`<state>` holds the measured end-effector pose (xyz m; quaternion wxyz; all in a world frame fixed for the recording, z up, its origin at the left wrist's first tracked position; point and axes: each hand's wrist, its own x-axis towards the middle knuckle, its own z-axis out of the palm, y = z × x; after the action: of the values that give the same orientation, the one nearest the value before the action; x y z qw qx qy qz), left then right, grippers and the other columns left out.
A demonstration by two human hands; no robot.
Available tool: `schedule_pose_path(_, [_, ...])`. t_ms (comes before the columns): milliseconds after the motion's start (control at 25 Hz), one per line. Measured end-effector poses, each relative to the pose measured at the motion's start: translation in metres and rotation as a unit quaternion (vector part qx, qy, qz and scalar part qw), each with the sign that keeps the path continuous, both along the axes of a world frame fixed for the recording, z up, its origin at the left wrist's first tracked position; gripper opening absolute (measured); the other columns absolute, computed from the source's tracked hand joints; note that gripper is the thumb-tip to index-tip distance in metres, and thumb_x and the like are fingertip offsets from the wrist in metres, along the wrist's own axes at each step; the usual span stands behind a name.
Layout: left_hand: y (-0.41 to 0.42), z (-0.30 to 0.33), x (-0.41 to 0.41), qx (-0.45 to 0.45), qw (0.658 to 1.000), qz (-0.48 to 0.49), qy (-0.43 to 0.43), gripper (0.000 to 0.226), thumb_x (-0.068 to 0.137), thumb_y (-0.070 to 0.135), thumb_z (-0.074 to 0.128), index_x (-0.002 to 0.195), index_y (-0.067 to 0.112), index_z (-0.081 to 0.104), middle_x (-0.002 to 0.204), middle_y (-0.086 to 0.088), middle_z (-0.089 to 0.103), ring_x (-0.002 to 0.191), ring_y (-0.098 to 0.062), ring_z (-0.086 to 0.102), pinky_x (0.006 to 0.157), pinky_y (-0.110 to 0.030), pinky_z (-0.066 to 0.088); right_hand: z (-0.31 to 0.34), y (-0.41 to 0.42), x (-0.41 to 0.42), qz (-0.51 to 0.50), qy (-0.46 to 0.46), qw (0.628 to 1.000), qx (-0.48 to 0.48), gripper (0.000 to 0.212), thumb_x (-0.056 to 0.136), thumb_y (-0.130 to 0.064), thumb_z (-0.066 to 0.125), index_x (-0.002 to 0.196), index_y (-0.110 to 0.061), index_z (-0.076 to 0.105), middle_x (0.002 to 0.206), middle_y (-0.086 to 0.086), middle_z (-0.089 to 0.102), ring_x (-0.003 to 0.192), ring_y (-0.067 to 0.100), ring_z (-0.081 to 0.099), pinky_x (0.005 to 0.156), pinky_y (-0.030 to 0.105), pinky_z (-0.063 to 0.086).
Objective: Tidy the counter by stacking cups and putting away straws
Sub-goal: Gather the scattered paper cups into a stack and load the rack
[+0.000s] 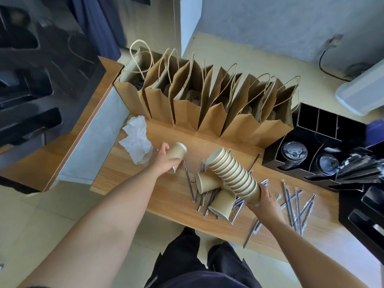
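A person stands at a wooden counter (170, 190). The left hand (166, 161) has its fingers wrapped around a single tan paper cup (176, 154). The right hand (265, 201) grips the base of a long tilted stack of nested tan paper cups (232, 173). The stack's long axis slants up and away from the right hand toward the left, so its open mouth faces the single cup, which lies to the stack's left, apart from it. Two loose tan paper cups (209, 181) lie on their sides just beside the right hand, over scattered wrapped straws (295, 206).

tilted cup stack (233, 177), wrapped straws (295, 208) scattered
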<state>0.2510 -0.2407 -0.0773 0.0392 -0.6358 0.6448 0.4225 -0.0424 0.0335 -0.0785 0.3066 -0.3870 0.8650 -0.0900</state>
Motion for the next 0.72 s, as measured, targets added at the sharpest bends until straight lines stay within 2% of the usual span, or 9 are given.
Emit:
schedule_pose_path(40, [-0.005,0.009,-0.011,0.025,0.999,0.014,0.045,0.059,0.073,0.045,0.076,0.12,0.032,0.043,0.119,-0.005,0.046,0.094,-0.025,0.055,0.061,-0.031,0.045,0.001,0.004,-0.002,-0.008,0.003,1.0,0.0,0.079,0.076,-0.036,0.082,0.141,-0.022,0.04,0.13,0.005,0.061,0.114,0.028,0.058,0.091,0.045,0.052])
schedule_pose_path(120, [-0.014,0.022,-0.033,0.086,0.983,0.065,0.151,0.051,0.067,0.044,0.079,0.11,0.04,0.051,0.122,-0.005,0.052,0.099,-0.029,0.062,0.072,-0.043,0.06,0.004,0.011,-0.006,-0.02,0.011,1.0,0.003,0.08,0.076,-0.034,0.082,0.142,-0.02,0.04,0.129,0.007,0.062,0.111,0.029,0.059,0.087,0.043,0.052])
schedule_pose_path(200, [-0.016,0.03,-0.054,0.16,0.96,0.078,0.214,0.046,0.071,0.036,0.082,0.107,0.041,0.054,0.122,-0.006,0.055,0.102,-0.033,0.065,0.08,-0.051,0.062,0.009,0.018,-0.01,-0.031,0.015,0.999,0.008,0.082,0.078,-0.033,0.082,0.145,-0.019,0.037,0.132,0.008,0.06,0.112,0.03,0.06,0.087,0.042,0.052])
schedule_pose_path(280, [-0.012,0.036,-0.07,0.214,0.95,0.05,0.223,0.052,0.075,0.032,0.083,0.116,0.036,0.051,0.122,-0.009,0.053,0.105,-0.034,0.063,0.076,-0.047,0.061,0.01,0.025,-0.014,-0.033,0.013,0.999,0.008,0.085,0.077,-0.034,0.082,0.146,-0.021,0.035,0.135,0.006,0.058,0.114,0.03,0.06,0.089,0.042,0.052])
schedule_pose_path(360, [-0.004,0.041,-0.089,0.234,0.949,0.018,0.21,0.063,0.074,0.034,0.083,0.122,0.031,0.043,0.122,-0.01,0.049,0.102,-0.031,0.058,0.066,-0.04,0.055,0.011,0.033,-0.02,-0.03,0.016,0.999,0.009,0.088,0.076,-0.036,0.083,0.147,-0.023,0.034,0.137,0.004,0.057,0.116,0.028,0.059,0.091,0.043,0.053])
schedule_pose_path(480, [0.005,0.046,-0.112,0.251,0.942,0.022,0.22,0.064,0.067,0.042,0.076,0.123,0.034,0.046,0.129,-0.013,0.05,0.101,-0.028,0.054,0.066,-0.03,0.043,0.011,0.044,-0.028,-0.007,0.029,1.0,0.003,0.085,0.076,-0.038,0.083,0.145,-0.025,0.036,0.136,-0.001,0.056,0.12,0.025,0.056,0.092,0.043,0.052])
schedule_pose_path(600, [0.025,0.05,-0.139,0.282,0.931,0.008,0.231,0.067,0.078,0.054,0.066,0.14,0.034,0.048,0.133,-0.01,0.057,0.107,-0.026,0.058,0.084,-0.034,0.046,0.013,0.045,-0.03,0.019,0.036,0.999,-0.005,0.081,0.075,-0.037,0.083,0.142,-0.026,0.038,0.135,-0.003,0.057,0.122,0.024,0.053,0.095,0.044,0.051])
schedule_pose_path(640, [0.035,0.049,-0.148,0.292,0.931,-0.016,0.217,0.07,0.086,0.06,0.059,0.147,0.03,0.043,0.137,-0.008,0.057,0.114,-0.027,0.059,0.096,-0.037,0.045,0.013,0.044,-0.031,0.023,0.039,0.999,-0.008,0.081,0.075,-0.037,0.084,0.142,-0.025,0.039,0.134,-0.002,0.057,0.123,0.024,0.054,0.096,0.043,0.051])
schedule_pose_path(720, [0.053,0.049,-0.164,0.3,0.933,-0.058,0.192,0.077,0.094,0.069,0.041,0.157,0.026,0.028,0.153,-0.004,0.044,0.136,-0.028,0.048,0.115,-0.045,0.034,0.012,0.044,-0.029,0.023,0.042,0.999,-0.018,0.082,0.075,-0.034,0.084,0.142,-0.022,0.04,0.133,0.0,0.057,0.123,0.024,0.054,0.097,0.042,0.05])
